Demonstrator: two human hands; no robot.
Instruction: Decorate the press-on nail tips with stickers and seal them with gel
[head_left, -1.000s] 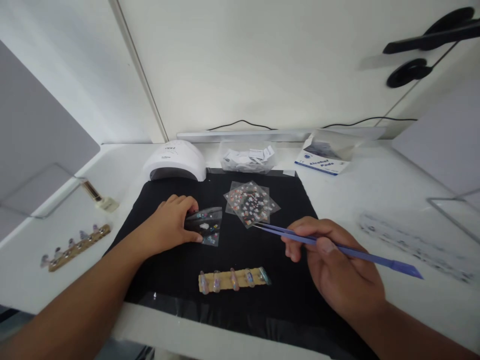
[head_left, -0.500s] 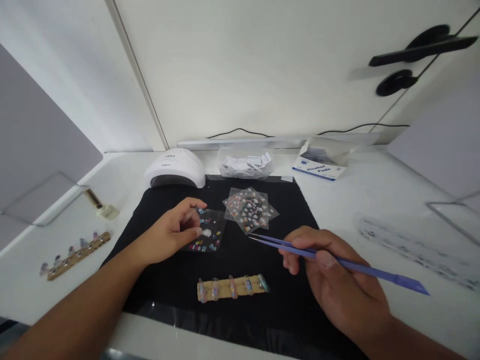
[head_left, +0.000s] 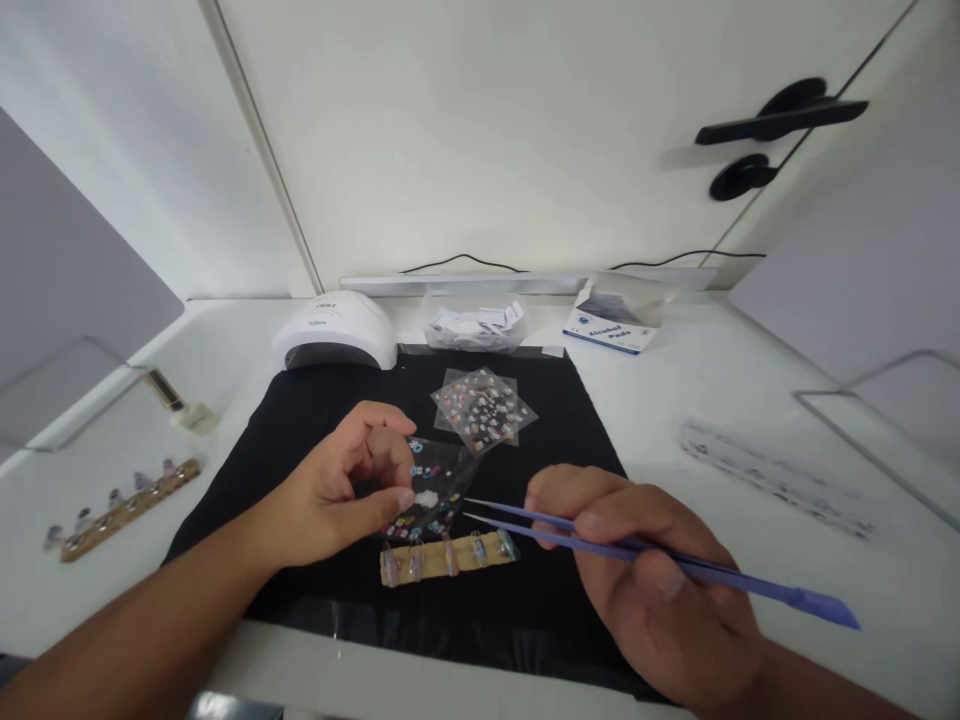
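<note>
While our right hand (head_left: 660, 625) pinches the purple tweezers (head_left: 757, 588) between thumb and fingers, their points parted, the strip of false nails (head_left: 433, 565) lies to its left on the black mat (head_left: 540, 620). Just beyond that strip is the clear sticker sheet (head_left: 442, 470), drawn nearer to us than a moment ago, its near edge now beside the nails. Our left hand (head_left: 337, 495) curls at its left side, thumb over it; whether those fingers grip the film we cannot tell. The tweezers, earlier aimed at the fanned stack of sheets (head_left: 486, 405), now point to this sheet's right edge, putting it within easy reach. The stack lies farther back, untouched.
</note>
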